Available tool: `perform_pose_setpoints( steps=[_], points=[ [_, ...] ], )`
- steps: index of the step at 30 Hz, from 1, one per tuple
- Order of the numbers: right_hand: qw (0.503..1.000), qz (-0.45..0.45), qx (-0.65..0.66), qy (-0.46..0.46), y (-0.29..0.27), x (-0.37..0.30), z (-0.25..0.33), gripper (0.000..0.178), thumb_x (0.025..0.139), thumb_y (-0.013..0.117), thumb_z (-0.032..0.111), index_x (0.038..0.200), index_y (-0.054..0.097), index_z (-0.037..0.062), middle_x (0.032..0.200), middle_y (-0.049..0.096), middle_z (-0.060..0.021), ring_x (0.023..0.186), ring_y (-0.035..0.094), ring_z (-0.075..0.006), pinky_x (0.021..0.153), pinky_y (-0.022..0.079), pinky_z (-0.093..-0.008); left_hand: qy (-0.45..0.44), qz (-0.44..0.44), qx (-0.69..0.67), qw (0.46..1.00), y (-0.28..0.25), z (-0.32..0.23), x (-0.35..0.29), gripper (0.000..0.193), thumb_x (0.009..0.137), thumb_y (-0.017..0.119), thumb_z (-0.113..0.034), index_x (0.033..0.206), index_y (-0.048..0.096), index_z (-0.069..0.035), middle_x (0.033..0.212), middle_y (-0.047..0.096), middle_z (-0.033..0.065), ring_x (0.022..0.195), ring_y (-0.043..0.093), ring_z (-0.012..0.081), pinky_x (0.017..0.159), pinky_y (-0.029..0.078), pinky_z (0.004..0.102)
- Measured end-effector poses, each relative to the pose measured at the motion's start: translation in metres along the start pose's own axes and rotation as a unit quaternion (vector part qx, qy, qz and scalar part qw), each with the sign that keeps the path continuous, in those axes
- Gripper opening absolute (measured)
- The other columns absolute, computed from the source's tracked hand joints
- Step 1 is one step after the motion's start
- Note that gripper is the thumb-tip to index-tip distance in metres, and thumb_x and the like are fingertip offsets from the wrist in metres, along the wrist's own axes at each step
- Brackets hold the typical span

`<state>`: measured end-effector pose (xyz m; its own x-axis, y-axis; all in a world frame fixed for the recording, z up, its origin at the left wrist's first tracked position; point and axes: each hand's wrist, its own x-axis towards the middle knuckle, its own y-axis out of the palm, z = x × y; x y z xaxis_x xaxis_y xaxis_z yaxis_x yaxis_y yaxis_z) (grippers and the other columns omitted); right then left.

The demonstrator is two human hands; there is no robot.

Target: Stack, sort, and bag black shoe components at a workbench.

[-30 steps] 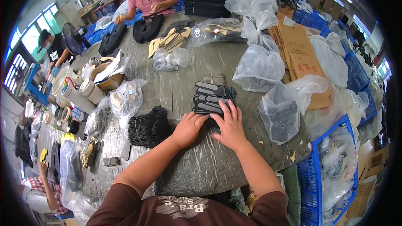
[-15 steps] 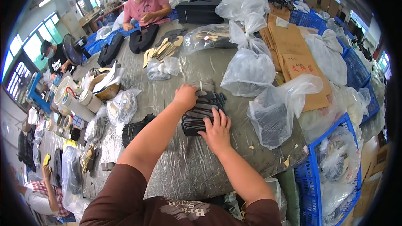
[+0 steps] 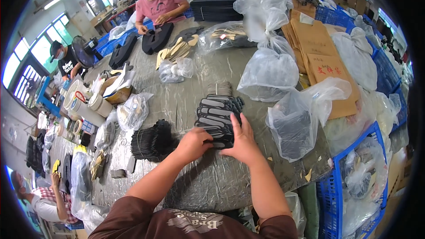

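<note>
Since half a second ago, the left hand [image 3: 193, 144] has moved back from the far end of the pile [image 3: 216, 115] to its near end, while the right hand [image 3: 243, 145] remains at the right side. This pile, made of black and grey strips laid one over another, lies on the table [image 3: 199, 186] in front of the person, between the two hands. The left fingers are bent against the near left edge; whether they grip any strip, one cannot say from this view. The right fingers are rather straight and a little spread, with the thumb apart, and they touch the right edge without closing on it.

Just beyond the pile lies a grey bundle [image 3: 220, 89]. To the left, near the left forearm, is a black bundle [image 3: 152, 140]. On the right side, apart from the right hand, stands a clear bag [image 3: 292, 128] with something dark inside. Across the table, a co-worker [image 3: 160, 8] in pink handles a black piece [image 3: 158, 40].
</note>
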<state>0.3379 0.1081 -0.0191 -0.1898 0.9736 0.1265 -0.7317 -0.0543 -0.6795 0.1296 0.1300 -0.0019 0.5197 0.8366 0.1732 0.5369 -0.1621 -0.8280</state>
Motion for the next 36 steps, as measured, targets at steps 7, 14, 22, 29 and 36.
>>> perform_pose_setpoints(
  steps=[7, 14, 22, 29, 36],
  points=[
    [0.993, -0.07, -0.099, 0.006, 0.028, 0.006, 0.003, 0.097, 0.066, 0.082, 0.026, 0.145, 0.027, 0.0132, 0.147, 0.011, -0.0295, 0.134, 0.021, -0.0473, 0.109, 0.023, -0.053, 0.014, -0.161, 0.088, 0.983, 0.006, 0.033, 0.089, 0.032, 0.08, 0.066, -0.015, 0.109, 0.062, -0.003, 0.118, 0.058, 0.0163, 0.108, 0.052, 0.036, 0.091, 0.043, 0.0431],
    [0.995, -0.039, -0.088, 0.02, 0.025, 0.0, 0.003, 0.1, 0.066, 0.082, 0.03, 0.145, 0.024, 0.0084, 0.145, 0.014, -0.0339, 0.136, 0.017, -0.0477, 0.11, 0.02, -0.0529, -0.065, 0.031, 0.148, 0.986, 0.034, 0.032, 0.086, 0.045, 0.096, 0.045, -0.032, 0.135, 0.045, -0.011, 0.149, 0.032, 0.013, 0.139, 0.024, 0.037, 0.108, 0.027, 0.0529],
    [0.995, 0.024, -0.091, 0.011, 0.022, -0.051, 0.015, 0.1, 0.068, 0.08, 0.035, 0.144, 0.022, 0.0041, 0.145, 0.015, -0.0335, 0.135, 0.018, -0.0485, 0.11, 0.017, -0.0548, -0.069, 0.027, 0.11, 0.991, 0.031, 0.002, 0.047, 0.039, 0.094, 0.048, -0.027, 0.125, 0.053, -0.006, 0.138, 0.045, 0.0168, 0.129, 0.039, 0.0382, 0.104, 0.032, 0.0497],
    [0.996, -0.02, -0.087, 0.006, 0.032, -0.052, 0.015, 0.097, 0.068, 0.079, 0.038, 0.143, 0.026, 0.0081, 0.146, 0.018, -0.0289, 0.132, 0.022, -0.0473, 0.108, 0.02, -0.056, -0.117, -0.089, 0.124, 0.981, 0.034, 0.043, 0.118, 0.038, 0.082, 0.065, -0.033, 0.105, 0.065, -0.003, 0.115, 0.059, 0.0152, 0.108, 0.052, 0.0359, 0.093, 0.043, 0.0439],
    [0.993, -0.017, -0.114, -0.021, 0.028, -0.053, 0.019, 0.09, 0.07, 0.077, 0.04, 0.141, 0.031, 0.0079, 0.145, 0.02, -0.0276, 0.133, 0.023, -0.045, 0.108, 0.019, -0.0554, -0.131, 0.106, 0.107, 0.98, 0.014, 0.05, 0.128, 0.047, 0.068, 0.077, -0.034, 0.104, 0.064, -0.007, 0.107, 0.062, 0.0159, 0.106, 0.055, 0.0343, 0.087, 0.046, 0.0419]
  ],
)
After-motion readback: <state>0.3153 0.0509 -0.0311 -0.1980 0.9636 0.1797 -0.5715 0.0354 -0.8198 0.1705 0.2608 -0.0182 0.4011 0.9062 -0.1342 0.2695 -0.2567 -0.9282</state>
